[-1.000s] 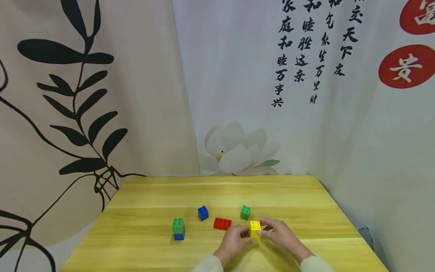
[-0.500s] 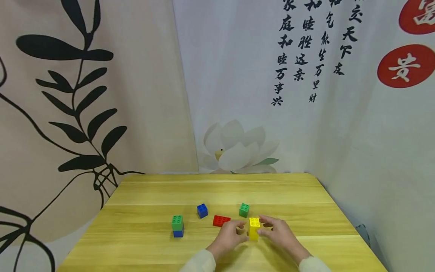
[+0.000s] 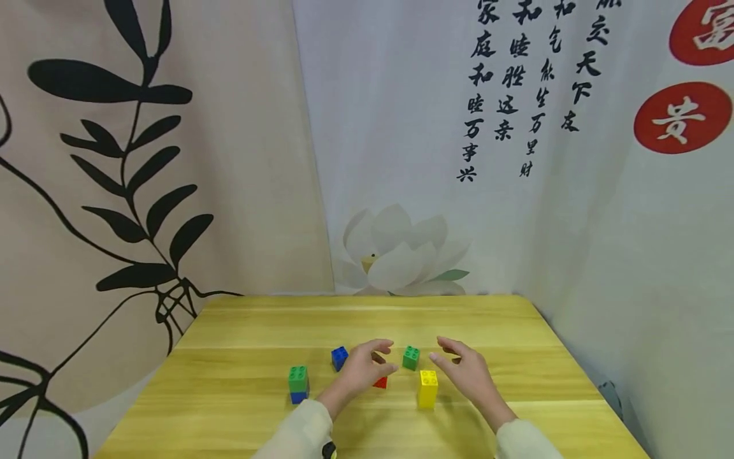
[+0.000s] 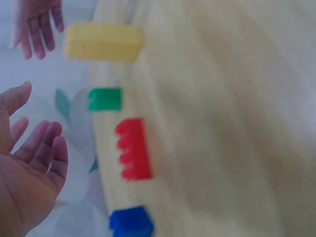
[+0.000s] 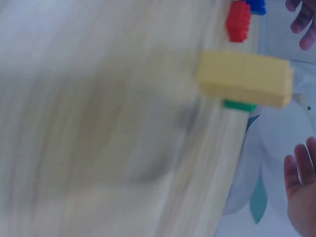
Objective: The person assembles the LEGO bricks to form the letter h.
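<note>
Yellow block upright, near right grip, apart.

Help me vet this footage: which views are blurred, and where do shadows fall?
Head view: fairly sharp, soft shadows on the table near the right hand; left wrist view: hazy, red block soft-edged; right wrist view: blurred, yellow block pale, smudgy shadows on the table.

The left sleeve is pale cream and plain, ending in a rounded cuff just behind the wrist, with the left hand bare. The right sleeve, nearer the tabletop's right edge, matches it; the right hand is bare too. A small black, rounded piece (too cut off to identify) shows beside the left sleeve.
</note>
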`<state>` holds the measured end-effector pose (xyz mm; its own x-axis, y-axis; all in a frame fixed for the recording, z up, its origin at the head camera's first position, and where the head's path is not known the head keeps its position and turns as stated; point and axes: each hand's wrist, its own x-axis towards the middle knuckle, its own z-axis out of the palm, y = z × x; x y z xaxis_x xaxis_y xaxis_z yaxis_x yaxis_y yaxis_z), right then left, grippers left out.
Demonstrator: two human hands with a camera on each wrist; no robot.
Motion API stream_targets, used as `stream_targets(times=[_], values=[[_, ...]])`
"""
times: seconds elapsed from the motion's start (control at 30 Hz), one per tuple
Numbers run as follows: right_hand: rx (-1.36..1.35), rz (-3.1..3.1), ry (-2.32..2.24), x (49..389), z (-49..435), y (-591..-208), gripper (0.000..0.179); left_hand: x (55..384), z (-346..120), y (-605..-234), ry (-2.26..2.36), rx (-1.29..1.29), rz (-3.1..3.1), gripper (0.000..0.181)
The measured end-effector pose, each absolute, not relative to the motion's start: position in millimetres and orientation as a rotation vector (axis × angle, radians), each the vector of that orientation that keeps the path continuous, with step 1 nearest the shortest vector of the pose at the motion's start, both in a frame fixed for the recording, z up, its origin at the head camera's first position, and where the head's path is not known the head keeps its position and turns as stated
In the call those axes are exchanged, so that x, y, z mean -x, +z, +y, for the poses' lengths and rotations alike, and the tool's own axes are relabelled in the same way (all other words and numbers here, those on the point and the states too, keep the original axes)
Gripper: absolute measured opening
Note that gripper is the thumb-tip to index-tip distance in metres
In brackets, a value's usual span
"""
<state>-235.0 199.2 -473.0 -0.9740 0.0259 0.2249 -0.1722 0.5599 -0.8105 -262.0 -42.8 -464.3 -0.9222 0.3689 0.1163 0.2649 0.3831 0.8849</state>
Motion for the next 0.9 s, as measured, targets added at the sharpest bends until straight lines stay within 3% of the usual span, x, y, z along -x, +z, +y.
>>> stream_targets(times=[0.4,0.9], values=[[-0.095,-2.432,1.557,242.2,144.4,-453.5,0.051,287.9,-93.2,-426.3,1.662,-0.494,2.625,0.051],[-0.043,-2.366,1.742,236.6,82.3,-478.7,0.055,296.6,-130.3,-420.7,1.696,-0.345,2.721,0.051]])
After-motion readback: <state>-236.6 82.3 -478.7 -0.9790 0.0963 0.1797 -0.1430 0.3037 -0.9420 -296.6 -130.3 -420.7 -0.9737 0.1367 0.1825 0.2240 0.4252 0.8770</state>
